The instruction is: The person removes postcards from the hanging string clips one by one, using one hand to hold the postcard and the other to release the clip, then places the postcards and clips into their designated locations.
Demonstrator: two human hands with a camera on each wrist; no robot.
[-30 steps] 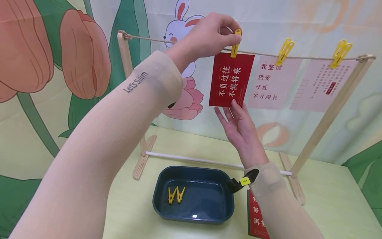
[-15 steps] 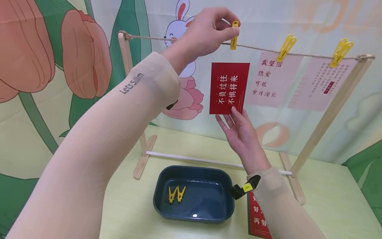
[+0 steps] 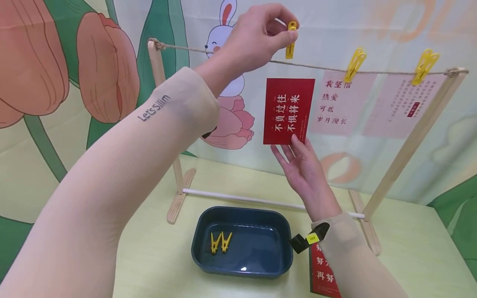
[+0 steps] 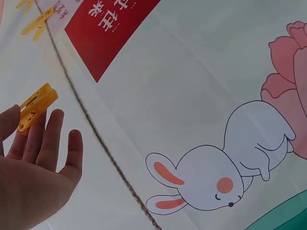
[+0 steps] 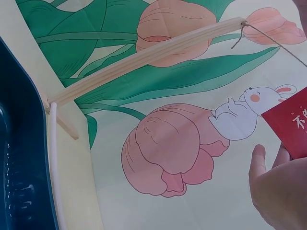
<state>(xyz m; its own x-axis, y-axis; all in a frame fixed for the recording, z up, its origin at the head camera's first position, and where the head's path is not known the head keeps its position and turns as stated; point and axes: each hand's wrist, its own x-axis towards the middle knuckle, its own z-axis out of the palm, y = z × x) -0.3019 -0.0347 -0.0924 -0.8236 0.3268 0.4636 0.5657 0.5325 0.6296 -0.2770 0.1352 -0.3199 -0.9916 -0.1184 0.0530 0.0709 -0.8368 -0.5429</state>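
Observation:
My left hand pinches a yellow clothespin above the twine line; the left wrist view shows this clothespin apart from the line. Below the line, my right hand holds a red card with white characters by its lower edge, thumb in front and fingers behind. The card's top edge sits lower than the twine. To its right, two pale pink cards hang, the nearer pink card under one yellow clothespin and the farther pink card under another clothespin.
The twine runs between two wooden posts, the left post and the right post, joined low by a white rod. A dark blue tray holds two clothespins. Another red card lies partly under my right forearm.
The clothespin came up off the red card and then off the twine, in my left hand. My right hand lowered the red card away from the line.

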